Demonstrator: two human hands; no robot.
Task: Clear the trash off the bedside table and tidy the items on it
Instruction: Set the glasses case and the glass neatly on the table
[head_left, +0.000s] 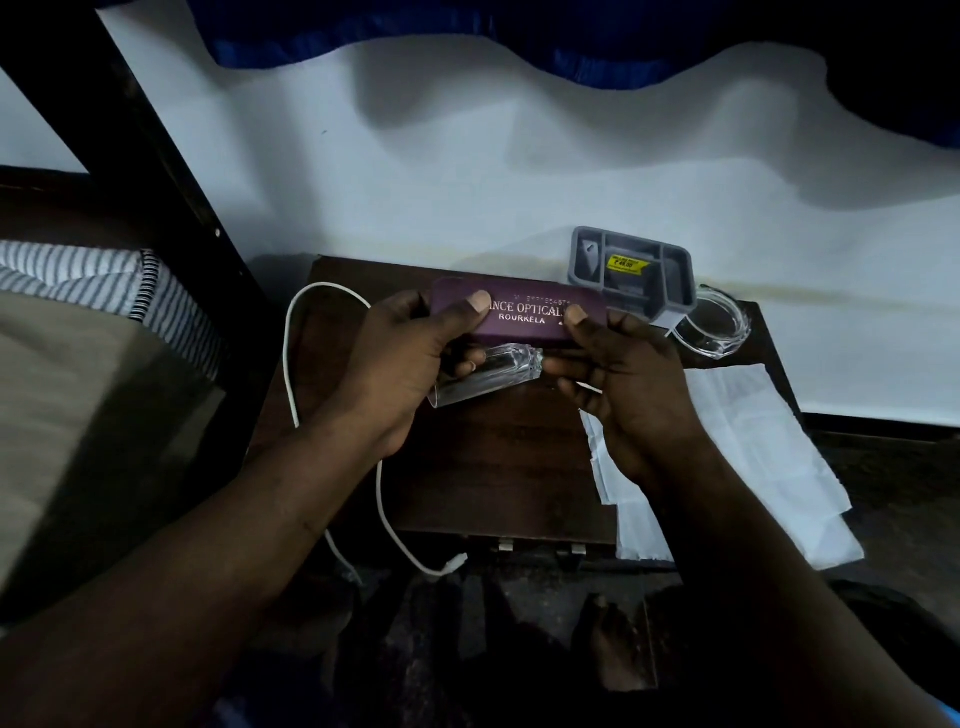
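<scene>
Two hands: the left hand (410, 358) and the right hand (631, 384) sit close together above the table. Each pinches one end of the same case, thumb flat on the lid and fingers curled beneath.
Case: a purple, oblong spectacle case (524, 318) with rounded corners and a matte skin. Its gold lettering reads in part "OPTICAL" and "ROURKELA". It is held over the back half of the table.
Bottle: a clear, square-shouldered glass bottle (483, 379) lies on its side just under the case, between the hands. The left fingers touch it; I cannot tell whether it rests on the wood or is carried.
Table: a dark brown wooden bedside table (493, 467) with a smooth top and two small metal fittings at the front edge.
Paper: a creased white tissue sheet (737, 457) is draped over the table's right edge.
Dish: a round, thick-walled clear glass dish (714, 327) sits at the back right corner.
Organiser: a grey moulded plastic organiser (670, 275) with several compartments and a yellow price sticker (626, 263) inside stands just beside the dish, against the white wall.
Cable: a thin white cable (287, 364) loops along the table's left side, its plug hanging past the front.
Bedding: striped ribbed cloth (104, 280) lies at the far left.
</scene>
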